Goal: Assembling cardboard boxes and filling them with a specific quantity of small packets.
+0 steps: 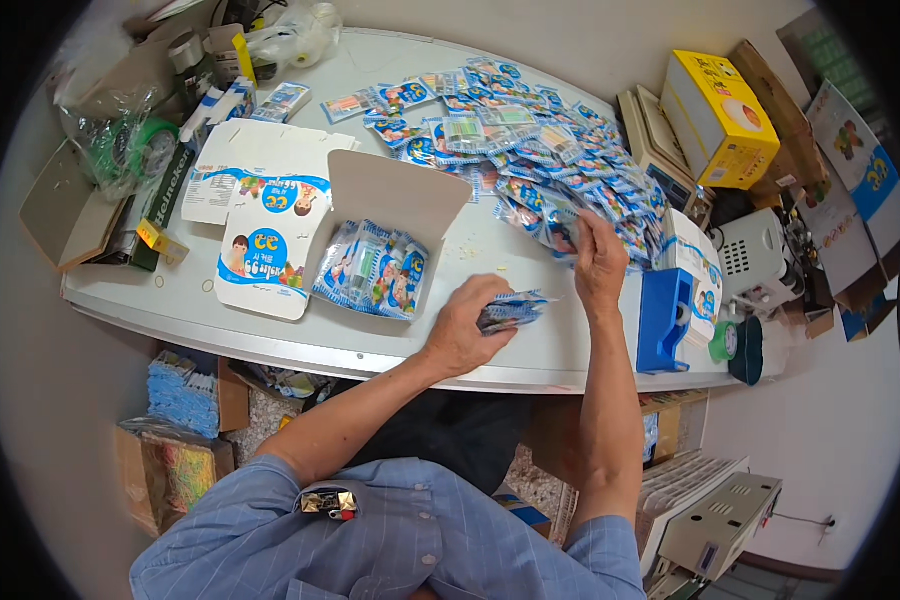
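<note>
My left hand (466, 328) is closed round a small bunch of blue-and-white sachets (511, 312) over the front part of the white table (470, 378). My right hand (601, 262) pinches a sachet (561, 232) at the near edge of a large heap of similar sachets (600, 165). To the left of my left hand stands an open white carton (425, 287) with its lid flap raised. Several sachets (372, 268) are packed upright inside it. Flattened printed cartons (263, 262) lie left of the open one.
A blue tape dispenser (662, 320) and a green tape roll (723, 341) sit at the right end. Behind them are folded cartons (692, 265), a weighing scale (657, 150) and a yellow box (720, 118). A green-and-brown box (160, 205) and plastic bags crowd the left end.
</note>
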